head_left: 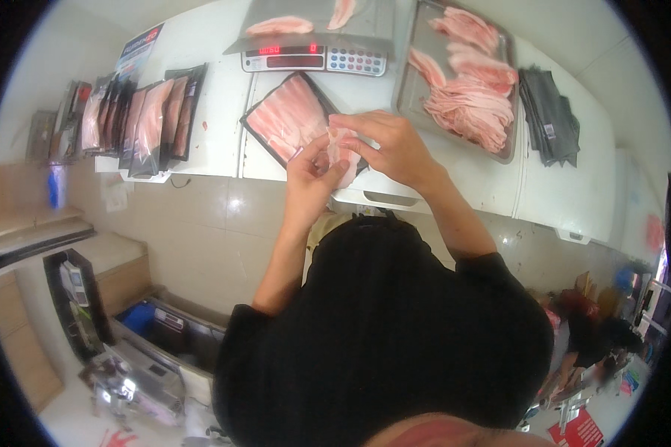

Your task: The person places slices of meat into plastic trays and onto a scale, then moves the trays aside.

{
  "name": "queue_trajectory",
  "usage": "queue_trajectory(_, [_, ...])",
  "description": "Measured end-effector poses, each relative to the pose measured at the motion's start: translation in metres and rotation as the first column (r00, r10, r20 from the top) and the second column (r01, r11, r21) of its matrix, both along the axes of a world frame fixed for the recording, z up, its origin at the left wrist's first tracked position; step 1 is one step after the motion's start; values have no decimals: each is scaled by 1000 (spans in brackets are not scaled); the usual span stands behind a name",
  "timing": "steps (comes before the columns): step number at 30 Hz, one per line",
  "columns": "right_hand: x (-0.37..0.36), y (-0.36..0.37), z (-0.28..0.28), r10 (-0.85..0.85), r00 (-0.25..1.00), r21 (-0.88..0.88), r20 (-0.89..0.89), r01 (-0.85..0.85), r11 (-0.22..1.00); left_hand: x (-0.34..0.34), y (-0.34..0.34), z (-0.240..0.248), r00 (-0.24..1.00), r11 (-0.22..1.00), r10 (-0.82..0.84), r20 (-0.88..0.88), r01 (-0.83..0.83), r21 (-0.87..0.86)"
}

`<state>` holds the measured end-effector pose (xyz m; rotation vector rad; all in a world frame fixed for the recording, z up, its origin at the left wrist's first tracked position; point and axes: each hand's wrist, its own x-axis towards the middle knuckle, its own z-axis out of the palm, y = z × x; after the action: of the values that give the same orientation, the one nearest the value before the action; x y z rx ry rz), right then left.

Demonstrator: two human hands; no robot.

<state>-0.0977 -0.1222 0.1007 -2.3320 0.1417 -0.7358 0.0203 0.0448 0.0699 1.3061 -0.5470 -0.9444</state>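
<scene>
Both hands meet over the near right corner of a black-backed pack [284, 121] lined with overlapping slices of pale pink, fatty raw meat. Between them is a meat slice [341, 153], pinched by my left hand [314, 170] along its left and lower side. From the right, my right hand [386, 143] has its fingers closed on the upper part of the same slice. The pack lies tilted on the white worktop, just in front of a digital scale [314, 59]. Two meat strips [279, 26] rest on the scale's metal plate.
On the right, a metal tray [408, 89] carries a heap of meat slices [470, 104]. Dark empty pouches [550, 118] are stacked beyond it. Several filled packs [153, 123] stand in a row at the left. The worktop's front edge runs below my hands.
</scene>
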Motion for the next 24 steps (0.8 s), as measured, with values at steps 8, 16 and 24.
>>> queue_trajectory(8, [-30, 14, -20, -70, 997, 445, 36, 47, 894, -45, -6, 4, 968, 978, 206, 143, -197, -72])
queue_trajectory(16, [-56, -1, -43, 65, 997, 766, -37, -13, 643, -47, 5, -15, 925, 982, 186, 330, -174, -67])
queue_trajectory(24, [-71, 0, -43, 64, 997, 610, -49, -21, 792, -58, 1, 8, 703, 996, 38, 710, -82, 28])
